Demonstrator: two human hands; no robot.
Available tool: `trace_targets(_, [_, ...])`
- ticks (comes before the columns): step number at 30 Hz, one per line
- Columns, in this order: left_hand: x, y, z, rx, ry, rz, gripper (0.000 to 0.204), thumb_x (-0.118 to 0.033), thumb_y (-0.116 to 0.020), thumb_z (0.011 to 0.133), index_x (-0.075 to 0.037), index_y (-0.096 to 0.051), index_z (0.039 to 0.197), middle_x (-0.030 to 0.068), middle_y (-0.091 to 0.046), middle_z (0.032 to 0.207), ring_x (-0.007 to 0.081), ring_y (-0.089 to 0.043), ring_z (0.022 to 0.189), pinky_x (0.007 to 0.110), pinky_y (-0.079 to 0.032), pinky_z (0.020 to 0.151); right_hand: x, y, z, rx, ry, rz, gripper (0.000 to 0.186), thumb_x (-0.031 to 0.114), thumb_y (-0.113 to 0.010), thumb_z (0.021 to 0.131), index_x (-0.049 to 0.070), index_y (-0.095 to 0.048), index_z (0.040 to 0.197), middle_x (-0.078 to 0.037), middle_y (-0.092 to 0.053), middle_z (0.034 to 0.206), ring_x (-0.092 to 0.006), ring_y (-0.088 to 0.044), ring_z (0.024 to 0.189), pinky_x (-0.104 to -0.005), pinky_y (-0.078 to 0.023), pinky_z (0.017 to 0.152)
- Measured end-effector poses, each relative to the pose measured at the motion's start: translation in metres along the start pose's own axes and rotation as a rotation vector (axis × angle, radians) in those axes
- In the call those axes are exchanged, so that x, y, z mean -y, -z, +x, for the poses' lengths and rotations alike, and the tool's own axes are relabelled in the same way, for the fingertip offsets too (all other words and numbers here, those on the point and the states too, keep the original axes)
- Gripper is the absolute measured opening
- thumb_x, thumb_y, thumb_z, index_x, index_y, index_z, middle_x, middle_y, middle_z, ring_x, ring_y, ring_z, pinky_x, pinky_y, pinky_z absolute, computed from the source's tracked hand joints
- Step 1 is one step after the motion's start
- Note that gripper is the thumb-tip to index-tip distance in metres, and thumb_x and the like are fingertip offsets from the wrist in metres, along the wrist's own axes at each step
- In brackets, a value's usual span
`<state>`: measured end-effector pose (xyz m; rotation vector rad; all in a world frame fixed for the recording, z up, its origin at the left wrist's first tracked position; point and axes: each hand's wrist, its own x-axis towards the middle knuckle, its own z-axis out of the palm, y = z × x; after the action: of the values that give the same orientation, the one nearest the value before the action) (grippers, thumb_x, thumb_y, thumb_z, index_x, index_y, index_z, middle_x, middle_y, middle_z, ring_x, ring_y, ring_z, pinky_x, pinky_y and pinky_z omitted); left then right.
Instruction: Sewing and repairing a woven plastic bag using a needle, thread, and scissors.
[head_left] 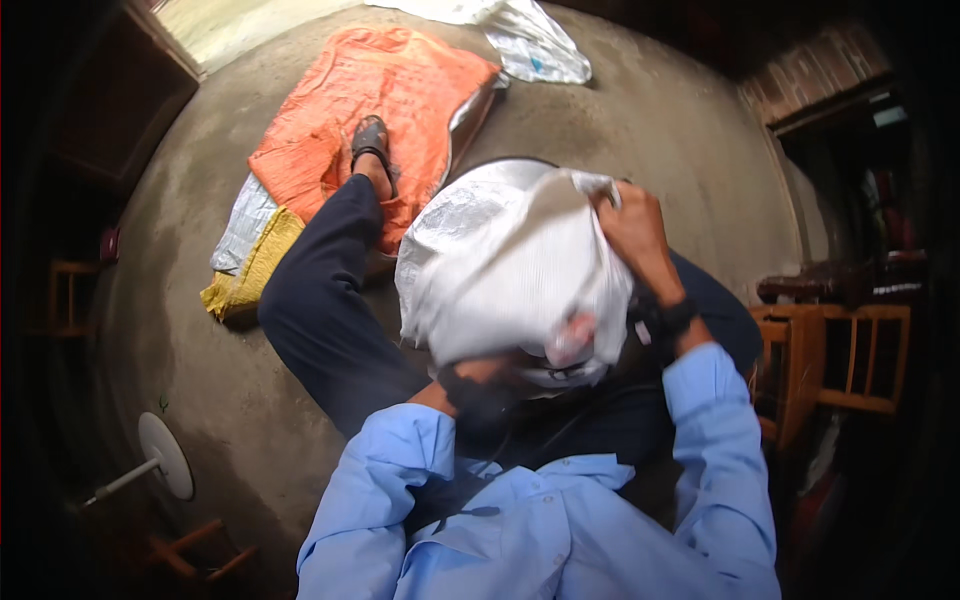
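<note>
A white woven sack (520,270) lies bunched between my legs, over something round whose pale rim (505,168) shows behind it. My right hand (636,232) is closed on the sack's upper right edge, which is pulled up in folds. At the sack's near edge is my left hand (492,370), mostly hidden by the cloth and smeared by motion, so its fingers do not show. A blurred pinkish-red patch (572,338) is on the lower right of the sack; what it is I cannot make out. Both wrists wear dark bands.
Under my left foot lies an orange woven sack (350,90), with a yellow sack (255,262) beside it. Another white sack (540,45) is on the concrete floor further off. A wooden chair (835,350) stands at the right, a white round-based stand (165,455) at the left.
</note>
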<state>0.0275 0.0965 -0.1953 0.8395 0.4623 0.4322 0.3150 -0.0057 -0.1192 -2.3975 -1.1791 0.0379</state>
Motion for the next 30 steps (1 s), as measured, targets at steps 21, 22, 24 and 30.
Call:
trace_targets(21, [-0.231,0.110,-0.129,-0.232,-0.373,0.404,0.047,-0.027,-0.050,0.102,0.002,-0.055,0.139,0.0146,-0.066,0.129,0.0210,-0.067,0.115,0.036,-0.052,0.102,-0.168,0.119,0.059,-0.124,-0.254,-0.395,0.028,0.018,-0.059,0.086,0.000,-0.076,0.098,-0.033,-0.070,0.098,-0.0505,-0.069,0.097,-0.0539,-0.056,0.088])
trace_targets(22, [-0.235,0.119,-0.126,-0.185,-0.358,0.461,0.048,-0.028,-0.048,0.103,0.000,-0.052,0.142,0.0130,-0.064,0.131,0.0204,-0.065,0.118,0.036,-0.050,0.104,-0.167,0.126,0.058,-0.139,-0.244,-0.390,0.028,0.018,-0.059,0.086,-0.001,-0.076,0.099,-0.033,-0.070,0.098,-0.0507,-0.069,0.097,-0.0544,-0.056,0.088])
trace_targets(24, [-0.222,0.130,-0.117,-0.242,-0.376,0.447,0.048,-0.026,-0.049,0.103,0.001,-0.053,0.142,0.0140,-0.066,0.131,0.0208,-0.065,0.117,0.037,-0.051,0.104,-0.151,0.142,0.048,-0.216,-0.252,-0.393,0.029,0.016,-0.057,0.087,-0.002,-0.073,0.104,-0.034,-0.069,0.100,-0.0517,-0.068,0.096,-0.0556,-0.055,0.087])
trace_targets(30, [-0.169,0.127,-0.099,-0.144,-0.313,0.155,0.050,-0.021,-0.049,0.103,0.003,-0.053,0.147,0.0148,-0.067,0.136,0.0237,-0.067,0.121,0.036,-0.050,0.106,-0.149,0.167,0.024,-0.372,-0.134,-0.310,0.023,0.012,-0.055,0.088,-0.004,-0.069,0.098,-0.033,-0.068,0.097,-0.0522,-0.067,0.092,-0.0549,-0.055,0.081])
